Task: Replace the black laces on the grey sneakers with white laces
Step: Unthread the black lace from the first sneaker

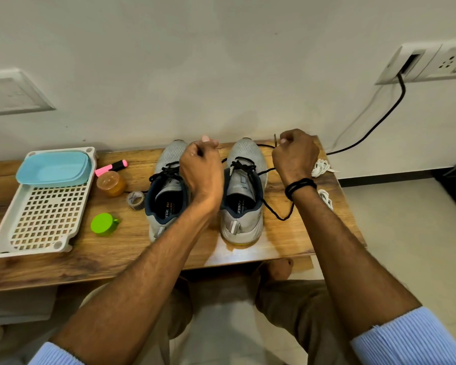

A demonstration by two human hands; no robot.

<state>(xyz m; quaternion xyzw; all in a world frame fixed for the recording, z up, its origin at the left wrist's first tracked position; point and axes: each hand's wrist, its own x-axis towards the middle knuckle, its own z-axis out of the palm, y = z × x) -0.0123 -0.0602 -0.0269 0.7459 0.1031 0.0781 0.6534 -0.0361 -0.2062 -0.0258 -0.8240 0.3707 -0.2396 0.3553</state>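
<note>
Both grey mesh sneakers stand side by side on the brown wood-grain table (116,246), heels toward us. The work is on the grey mesh sneaker nearer the right hand (244,204). Its black lace (245,165), a thin round woven cord, is slack through the upper eyelets, and a long loop of it trails on the wood beside the heel.

The right hand (295,156) is raised just past the toe. Its fingers (287,143) are curled into a loose fist and pinch the lace close to its stiff tip, which pokes up above the knuckles. The left hand (202,167) hovers between the two shoes, also curled tight with the thumb pressed on top. A strand runs toward it, so we think it pinches the other end, though the knuckles hide the contact.

We judge the cord light, limp and slightly grippy: it will drag at each eyelet rather than slide free. We would hold it near the eyelet and pull row by row, steadying the shoe, which looks light enough to tip or skid. The hard tips are the best place to grip when threading.

The soft white laces (320,168) lie coiled near the table's far right edge, untouched. The other grey mesh sneaker (166,201) has its second black lace (166,172) fully crossed.
</note>
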